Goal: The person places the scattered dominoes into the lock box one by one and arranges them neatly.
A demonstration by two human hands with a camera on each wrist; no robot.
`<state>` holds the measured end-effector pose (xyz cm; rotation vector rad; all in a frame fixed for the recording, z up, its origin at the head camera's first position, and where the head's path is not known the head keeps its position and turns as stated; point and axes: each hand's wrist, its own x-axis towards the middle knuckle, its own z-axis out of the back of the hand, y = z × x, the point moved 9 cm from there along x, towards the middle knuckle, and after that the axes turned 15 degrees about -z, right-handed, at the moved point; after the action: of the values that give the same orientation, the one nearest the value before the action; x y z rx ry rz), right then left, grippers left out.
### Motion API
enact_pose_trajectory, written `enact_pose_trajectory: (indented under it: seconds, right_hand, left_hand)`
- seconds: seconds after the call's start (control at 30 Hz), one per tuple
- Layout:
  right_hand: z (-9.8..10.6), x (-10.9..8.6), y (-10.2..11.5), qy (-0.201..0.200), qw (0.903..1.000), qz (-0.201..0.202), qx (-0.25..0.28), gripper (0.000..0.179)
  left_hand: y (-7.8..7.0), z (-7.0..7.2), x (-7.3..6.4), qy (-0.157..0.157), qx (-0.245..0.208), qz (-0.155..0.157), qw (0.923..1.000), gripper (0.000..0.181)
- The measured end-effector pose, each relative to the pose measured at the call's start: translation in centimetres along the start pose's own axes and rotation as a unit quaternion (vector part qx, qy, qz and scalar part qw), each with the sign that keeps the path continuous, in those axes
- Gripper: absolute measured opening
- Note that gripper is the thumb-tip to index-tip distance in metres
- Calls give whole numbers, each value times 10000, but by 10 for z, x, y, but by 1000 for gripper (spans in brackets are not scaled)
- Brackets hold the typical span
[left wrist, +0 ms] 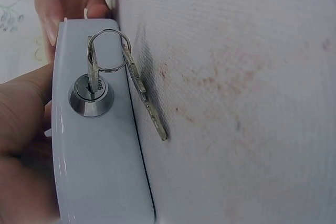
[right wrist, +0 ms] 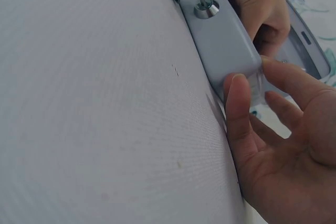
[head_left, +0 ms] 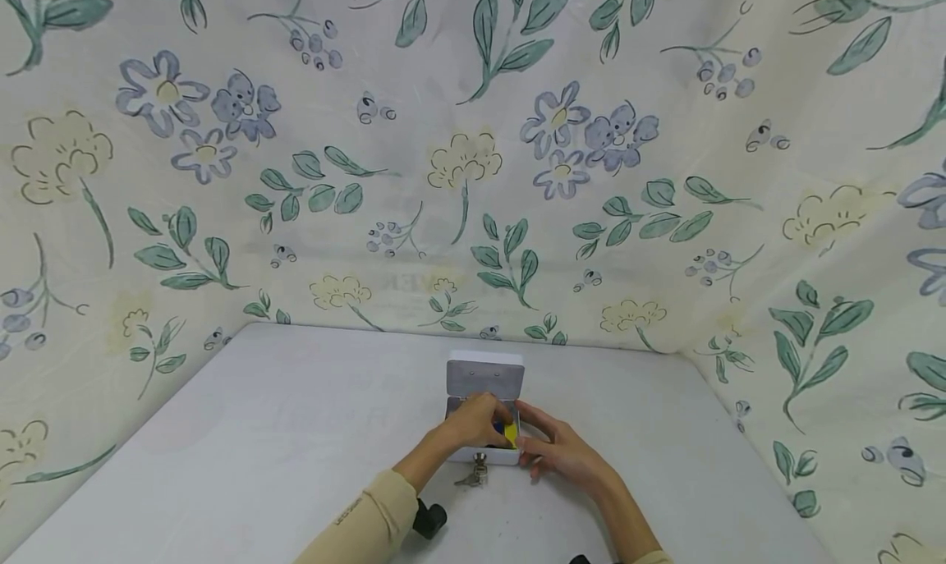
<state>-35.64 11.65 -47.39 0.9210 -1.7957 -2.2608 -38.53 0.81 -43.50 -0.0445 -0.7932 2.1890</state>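
Observation:
A small white metal cash box (head_left: pixel 506 457) stands on the table with its hinged lid (head_left: pixel 484 378) raised at the back. My left hand (head_left: pixel 473 423) reaches down into it, thumb and fingers bent around a yellow thing (head_left: pixel 512 433) with dark blue beside it; its kind does not show. My right hand (head_left: pixel 572 457) holds the box's right end, thumb at the front corner (right wrist: pixel 239 85) and index finger at the upper edge. One key (left wrist: pixel 93 66) sits in the round front lock (left wrist: pixel 92 98). A second key (left wrist: pixel 144 93) hangs from the same ring (left wrist: pixel 109 51).
The white tabletop (head_left: pixel 296 416) surrounds the box, with brown specks in front of it. Flower-printed cloth (head_left: pixel 406 219) rises behind and at both sides. A black device (head_left: pixel 429 518) sits at the left wrist.

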Motion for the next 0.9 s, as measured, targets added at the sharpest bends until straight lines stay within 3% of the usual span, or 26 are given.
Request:
enact_pose_trajectory:
  seconds: [0.37,0.6,0.9]
  right_hand:
    - [1,-2,-1,-20,10000,0,29,66]
    - [2,-2,0,12,10000,-6,43,68]
    - [2,-2,-1,-10,10000,12,8,64]
  left_hand:
    - [-3,3,1,-168,-163,-268,9994,34]
    - [-1,9,-2,-315,-304,-243,9987,41]
    - [-6,32,-21,-689,-290,-584,9955,33]
